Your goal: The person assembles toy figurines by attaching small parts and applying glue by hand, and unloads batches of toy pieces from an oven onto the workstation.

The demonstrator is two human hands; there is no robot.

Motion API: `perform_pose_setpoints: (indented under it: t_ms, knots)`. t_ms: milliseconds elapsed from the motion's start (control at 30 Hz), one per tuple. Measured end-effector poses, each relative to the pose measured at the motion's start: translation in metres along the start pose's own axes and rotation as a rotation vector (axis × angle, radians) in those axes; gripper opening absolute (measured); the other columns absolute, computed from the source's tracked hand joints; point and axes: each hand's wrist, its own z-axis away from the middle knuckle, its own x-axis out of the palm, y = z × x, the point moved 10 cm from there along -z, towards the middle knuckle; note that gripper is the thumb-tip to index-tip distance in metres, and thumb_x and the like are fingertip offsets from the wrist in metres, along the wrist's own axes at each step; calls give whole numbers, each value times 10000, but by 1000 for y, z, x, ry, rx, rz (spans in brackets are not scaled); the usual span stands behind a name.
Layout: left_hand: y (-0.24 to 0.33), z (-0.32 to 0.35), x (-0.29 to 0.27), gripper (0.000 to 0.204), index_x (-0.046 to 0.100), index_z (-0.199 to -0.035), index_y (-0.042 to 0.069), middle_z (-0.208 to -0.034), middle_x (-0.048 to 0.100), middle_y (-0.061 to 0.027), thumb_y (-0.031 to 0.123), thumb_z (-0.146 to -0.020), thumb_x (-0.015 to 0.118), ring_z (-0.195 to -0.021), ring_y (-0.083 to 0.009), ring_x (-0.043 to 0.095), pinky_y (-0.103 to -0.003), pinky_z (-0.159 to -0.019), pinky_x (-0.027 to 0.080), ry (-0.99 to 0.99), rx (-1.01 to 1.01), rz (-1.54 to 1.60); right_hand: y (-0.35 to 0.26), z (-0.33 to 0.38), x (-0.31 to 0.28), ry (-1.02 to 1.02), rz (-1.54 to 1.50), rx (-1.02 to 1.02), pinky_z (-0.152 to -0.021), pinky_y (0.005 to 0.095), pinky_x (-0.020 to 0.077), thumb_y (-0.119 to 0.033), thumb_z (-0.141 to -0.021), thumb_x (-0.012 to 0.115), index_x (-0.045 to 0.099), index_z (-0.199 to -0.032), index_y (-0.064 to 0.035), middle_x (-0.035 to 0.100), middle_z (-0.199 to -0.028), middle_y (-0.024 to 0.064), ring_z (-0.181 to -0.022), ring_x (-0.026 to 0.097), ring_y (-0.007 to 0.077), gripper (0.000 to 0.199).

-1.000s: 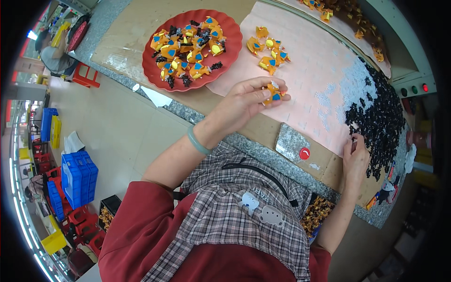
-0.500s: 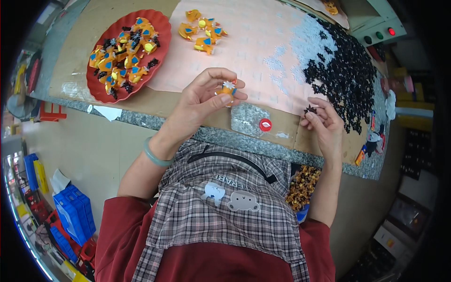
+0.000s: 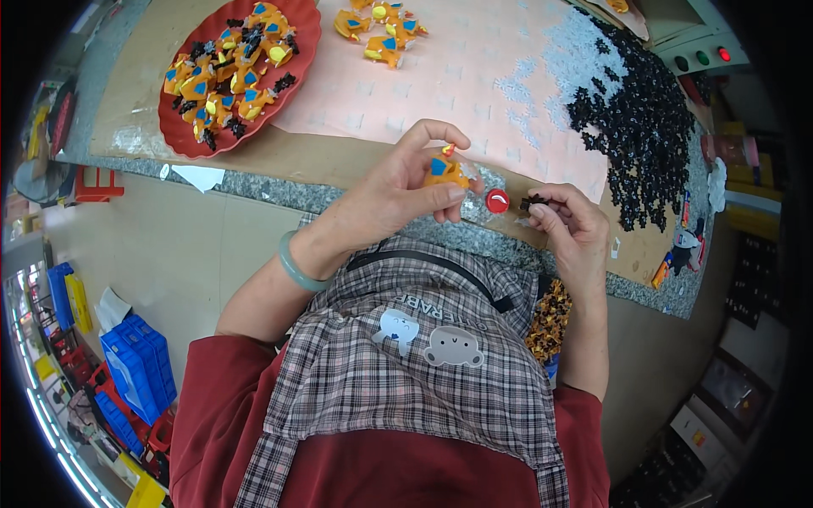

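My left hand (image 3: 402, 188) pinches a small orange dragon-like figurine (image 3: 447, 172) with a blue patch and a red-yellow tip, held above the table's front edge. Between the thumb and fingers of my right hand (image 3: 572, 227) is a small black star-shaped piece (image 3: 532, 202). The two hands are apart, with a round red cap (image 3: 497, 201) on the tabletop between them. Ahead of my left hand, several like figurines (image 3: 385, 51) stand on a pink sheet (image 3: 474, 85).
At the far left a red scalloped plate (image 3: 182, 146) bears orange figurines and black pieces. Black star-shaped pieces (image 3: 631, 161) pile at the right, beside scattered clear ones (image 3: 580, 51). A container of orange and dark parts (image 3: 550, 322) sits below the table edge. A blue crate (image 3: 140, 368) stands lower left.
My left hand has moved right and slightly nearer with the figurine, turning it so its blue side shows. My right hand has shifted left with the black piece, narrowing the gap.
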Motion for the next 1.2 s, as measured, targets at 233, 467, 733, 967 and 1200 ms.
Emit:
perform_pose_setpoints:
  t_ms: [233,467,733,967,1200]
  knots:
    - [0,3,2,495,409,-1398,84,-1052,501,-3,69,-946,609,-796,-57,470,-187,-670,403,26,20,-96,-28,2,14,53,307,-208,-667,277,522,44,-846,671,676,-964,12,682,-884,88,-747,660,163,123]
    - [2,6,5,520,415,-1407,77,-1057,458,15,-10,-913,555,-834,-37,447,-170,-679,365,11,20,-177,-44,3,29,-4,496,-348,-649,316,520,48,-809,691,677,-962,4,670,-882,130,-752,667,239,159]
    - [4,8,8,437,436,-1395,76,-1062,476,4,142,-968,503,-832,-60,470,-195,-700,390,3,-66,-53,-40,4,26,-4,446,-314,-639,303,512,52,-811,687,677,-962,3,666,-877,127,-741,664,230,159]
    - [0,4,7,403,453,-1379,58,-1038,514,-18,240,-1020,456,-852,-92,530,-216,-699,429,30,-64,33,-23,2,15,23,229,-141,-647,255,510,45,-853,669,676,-973,25,681,-880,76,-729,642,139,122]
    - [1,-2,8,312,531,-1284,57,-967,542,-5,236,-1039,459,-806,-81,543,-197,-637,428,41,23,-10,-8,1,9,47,-261,-23,-720,231,512,20,-933,602,625,-1066,54,677,-944,91,-747,637,128,138]
